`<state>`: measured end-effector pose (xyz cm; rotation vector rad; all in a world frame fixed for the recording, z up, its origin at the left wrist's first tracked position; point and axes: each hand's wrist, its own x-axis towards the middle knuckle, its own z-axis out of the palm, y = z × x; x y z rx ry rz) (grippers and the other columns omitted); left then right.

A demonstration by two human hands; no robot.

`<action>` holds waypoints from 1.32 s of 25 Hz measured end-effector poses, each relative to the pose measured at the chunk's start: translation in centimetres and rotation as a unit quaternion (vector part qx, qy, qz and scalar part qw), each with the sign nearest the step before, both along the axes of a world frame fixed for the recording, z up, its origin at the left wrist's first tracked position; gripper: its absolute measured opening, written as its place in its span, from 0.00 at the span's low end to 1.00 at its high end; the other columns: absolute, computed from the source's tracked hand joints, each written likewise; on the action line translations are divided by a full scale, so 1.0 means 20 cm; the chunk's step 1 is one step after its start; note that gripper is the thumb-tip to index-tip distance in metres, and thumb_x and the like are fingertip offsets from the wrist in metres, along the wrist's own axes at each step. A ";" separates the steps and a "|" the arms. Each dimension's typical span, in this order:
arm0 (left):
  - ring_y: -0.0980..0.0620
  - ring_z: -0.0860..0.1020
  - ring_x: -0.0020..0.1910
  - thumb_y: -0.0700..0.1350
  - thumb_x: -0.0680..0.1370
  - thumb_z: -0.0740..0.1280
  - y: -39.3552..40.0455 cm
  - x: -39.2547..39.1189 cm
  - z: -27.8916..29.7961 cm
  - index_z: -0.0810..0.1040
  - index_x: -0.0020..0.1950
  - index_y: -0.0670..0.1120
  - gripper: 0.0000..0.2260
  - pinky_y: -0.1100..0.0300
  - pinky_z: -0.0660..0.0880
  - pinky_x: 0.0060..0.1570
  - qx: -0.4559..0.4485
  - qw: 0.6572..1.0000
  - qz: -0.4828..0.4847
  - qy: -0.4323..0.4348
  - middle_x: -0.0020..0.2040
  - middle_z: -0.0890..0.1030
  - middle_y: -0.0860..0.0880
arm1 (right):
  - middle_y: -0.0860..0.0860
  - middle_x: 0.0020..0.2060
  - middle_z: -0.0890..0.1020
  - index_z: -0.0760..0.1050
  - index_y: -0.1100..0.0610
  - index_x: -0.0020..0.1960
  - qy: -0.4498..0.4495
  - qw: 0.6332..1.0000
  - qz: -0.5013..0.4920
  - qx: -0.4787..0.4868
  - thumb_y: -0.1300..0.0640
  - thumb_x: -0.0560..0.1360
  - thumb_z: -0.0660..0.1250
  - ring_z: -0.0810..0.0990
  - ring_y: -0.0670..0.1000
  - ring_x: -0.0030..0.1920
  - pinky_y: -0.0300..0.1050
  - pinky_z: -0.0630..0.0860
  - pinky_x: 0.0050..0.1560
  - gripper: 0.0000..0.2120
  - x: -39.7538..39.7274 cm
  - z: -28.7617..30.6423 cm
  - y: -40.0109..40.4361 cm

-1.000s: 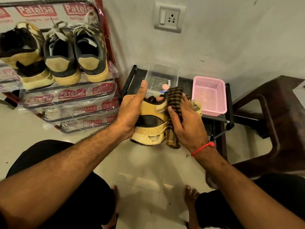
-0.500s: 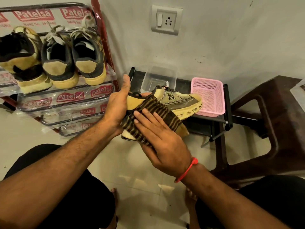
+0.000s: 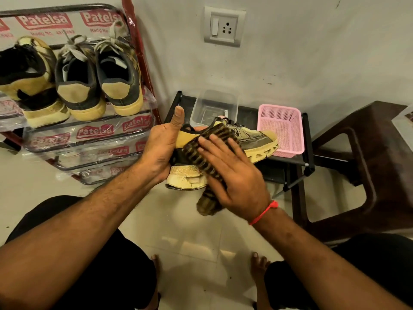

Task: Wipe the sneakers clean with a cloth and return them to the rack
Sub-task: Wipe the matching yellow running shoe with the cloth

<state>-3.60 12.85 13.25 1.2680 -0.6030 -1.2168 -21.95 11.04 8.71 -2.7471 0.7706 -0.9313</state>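
A yellow and black sneaker (image 3: 257,139) lies on its side in mid-air, toe pointing right. My left hand (image 3: 159,151) grips its heel end, thumb sticking up. A brown striped cloth (image 3: 210,139) is draped over the shoe's side, its tail hanging below the sole. My right hand (image 3: 232,173) presses the cloth flat against the shoe with straight, spread fingers. On the shoe rack (image 3: 89,139) at the left stand three more sneakers (image 3: 98,86), heels toward me.
A low black stand (image 3: 308,162) behind the shoe carries a clear plastic box (image 3: 214,104) and a pink basket (image 3: 281,128). A dark brown plastic chair (image 3: 368,166) is at the right. A wall socket (image 3: 224,26) is above. My bare feet rest on the tiled floor.
The shoe has turned from heel-on to side-on, toe to the right. My right hand with the cloth has slid from the shoe's upper down along its side toward the sole.
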 end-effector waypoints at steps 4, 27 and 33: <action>0.27 0.79 0.61 0.64 0.68 0.75 -0.01 0.01 0.00 0.87 0.49 0.39 0.28 0.29 0.75 0.61 -0.003 1.000 0.031 0.003 0.56 0.84 0.32 | 0.52 0.75 0.69 0.68 0.57 0.74 -0.037 0.985 -0.114 0.121 0.48 0.83 0.57 0.60 0.53 0.79 0.64 0.59 0.76 0.23 -0.06 0.01 -0.09; 0.30 0.81 0.59 0.72 0.68 0.67 -0.03 0.03 -0.04 0.82 0.61 0.34 0.43 0.32 0.78 0.58 -0.012 0.997 0.070 0.027 0.57 0.83 0.32 | 0.54 0.72 0.72 0.72 0.60 0.71 -0.061 0.980 -0.157 0.102 0.51 0.82 0.60 0.64 0.56 0.77 0.65 0.59 0.76 0.21 -0.06 -0.03 -0.09; 0.29 0.81 0.59 0.73 0.66 0.67 -0.02 0.04 -0.04 0.83 0.58 0.34 0.43 0.35 0.77 0.62 -0.016 0.999 0.046 -0.002 0.55 0.84 0.32 | 0.52 0.71 0.74 0.74 0.59 0.70 -0.013 0.999 -0.030 -0.009 0.52 0.81 0.62 0.67 0.55 0.76 0.65 0.58 0.76 0.20 0.01 0.02 0.03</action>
